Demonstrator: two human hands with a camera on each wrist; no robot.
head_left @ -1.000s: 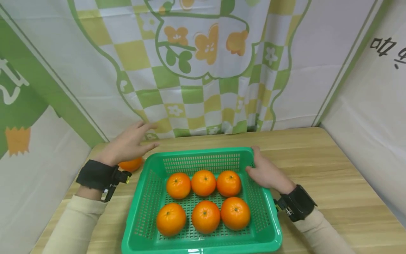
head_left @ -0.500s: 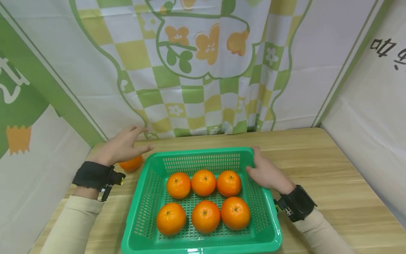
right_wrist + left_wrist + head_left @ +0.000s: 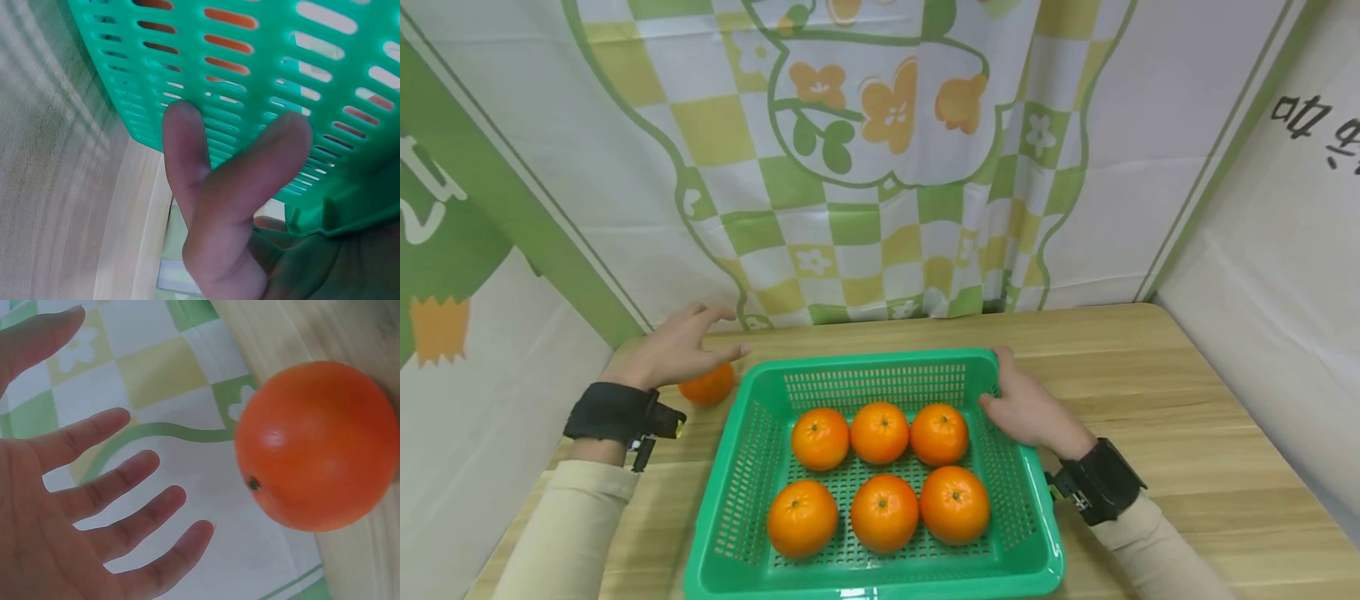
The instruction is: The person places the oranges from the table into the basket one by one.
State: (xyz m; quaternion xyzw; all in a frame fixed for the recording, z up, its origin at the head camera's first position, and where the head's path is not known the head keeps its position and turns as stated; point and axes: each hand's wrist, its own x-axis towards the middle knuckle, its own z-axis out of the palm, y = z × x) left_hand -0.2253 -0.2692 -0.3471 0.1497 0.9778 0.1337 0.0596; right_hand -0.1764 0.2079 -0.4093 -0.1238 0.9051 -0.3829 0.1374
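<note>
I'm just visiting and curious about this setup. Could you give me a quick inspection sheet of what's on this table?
Surface: wooden table.
Job's things: loose orange on the table left of the green basket; six oranges inside it, in two rows.
Clutter: nothing seen.
Hands: left hand above the loose orange, fingers spread, not touching it; right hand grips the basket's right rim.
Cables: nothing seen.
Surroundings: green-and-yellow checked cloth behind.

A light wooden table (image 3: 1150,400) is seen enclosed on three sides by hung fabric. The rear cloth (image 3: 880,167) is printed with green-and-yellow checks and orange flowers; a white side panel (image 3: 1285,250) is marked with black characters. Even lighting is cast throughout.
</note>
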